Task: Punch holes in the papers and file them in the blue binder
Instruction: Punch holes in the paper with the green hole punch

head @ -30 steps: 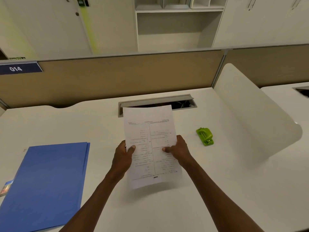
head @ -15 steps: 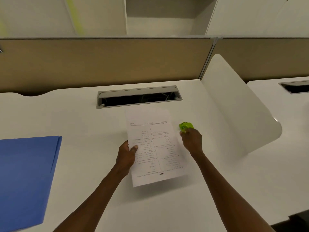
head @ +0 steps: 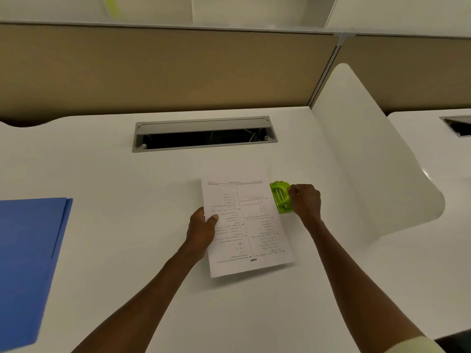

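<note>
Since a second ago the right hand [head: 305, 201] has let go of the paper [head: 244, 220] and gone to the green hole punch [head: 280, 197], which now sits against the sheet's right edge instead of apart from it.

At nine o'clock on the white desk [head: 127, 174], the blue binder [head: 28, 263] lies closed and flat, partly cut off by the picture's edge and well apart from the sheet. Near the centre, the left hand [head: 201, 230] pinches the paper's left edge, thumb on top and fingers beneath. The printed sheet runs from twelve to six o'clock. At its three o'clock side, near the top, lies the punch, with the right hand's fingers curled round it. At twelve o'clock beyond the paper is an open grey cable slot [head: 204, 133].
</note>
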### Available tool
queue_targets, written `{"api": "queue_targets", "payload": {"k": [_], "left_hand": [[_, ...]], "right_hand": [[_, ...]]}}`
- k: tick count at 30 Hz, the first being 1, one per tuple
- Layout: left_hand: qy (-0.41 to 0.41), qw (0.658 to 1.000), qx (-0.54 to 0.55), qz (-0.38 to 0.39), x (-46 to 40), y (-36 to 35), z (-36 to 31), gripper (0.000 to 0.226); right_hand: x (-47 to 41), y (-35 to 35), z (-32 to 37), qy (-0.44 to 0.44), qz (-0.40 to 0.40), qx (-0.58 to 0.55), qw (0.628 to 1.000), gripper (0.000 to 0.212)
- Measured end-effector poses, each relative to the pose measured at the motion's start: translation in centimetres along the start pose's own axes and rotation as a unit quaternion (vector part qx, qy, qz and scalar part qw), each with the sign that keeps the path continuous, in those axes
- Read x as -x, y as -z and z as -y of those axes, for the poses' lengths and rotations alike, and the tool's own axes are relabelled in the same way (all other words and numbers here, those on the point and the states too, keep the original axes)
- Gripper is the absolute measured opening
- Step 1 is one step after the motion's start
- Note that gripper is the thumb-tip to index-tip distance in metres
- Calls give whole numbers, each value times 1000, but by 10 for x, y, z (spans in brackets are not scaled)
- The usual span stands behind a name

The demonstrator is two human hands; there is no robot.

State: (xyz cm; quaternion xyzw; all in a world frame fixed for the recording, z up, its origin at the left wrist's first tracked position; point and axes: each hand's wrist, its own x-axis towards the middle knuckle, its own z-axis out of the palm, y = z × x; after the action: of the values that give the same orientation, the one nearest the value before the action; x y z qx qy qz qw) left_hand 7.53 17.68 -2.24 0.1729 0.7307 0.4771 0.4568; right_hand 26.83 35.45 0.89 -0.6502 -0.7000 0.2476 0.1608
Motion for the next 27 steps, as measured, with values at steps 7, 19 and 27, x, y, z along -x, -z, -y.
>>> {"api": "queue_targets", "payload": {"k": [7,19,27], "left_hand": [[18,1000,-1,5,-6,-12,3,28],[34,999,6,11,-11,-30,2,29],[43,999,3,5,-15,-34,6,30]], "right_hand": [[-5,-3,-8,-14,11,-19,1000,19],[-12,-7,-11,-38,-2,-33,999,28],[-17,-6,-10,-39,-9,-37,998,17]]}}
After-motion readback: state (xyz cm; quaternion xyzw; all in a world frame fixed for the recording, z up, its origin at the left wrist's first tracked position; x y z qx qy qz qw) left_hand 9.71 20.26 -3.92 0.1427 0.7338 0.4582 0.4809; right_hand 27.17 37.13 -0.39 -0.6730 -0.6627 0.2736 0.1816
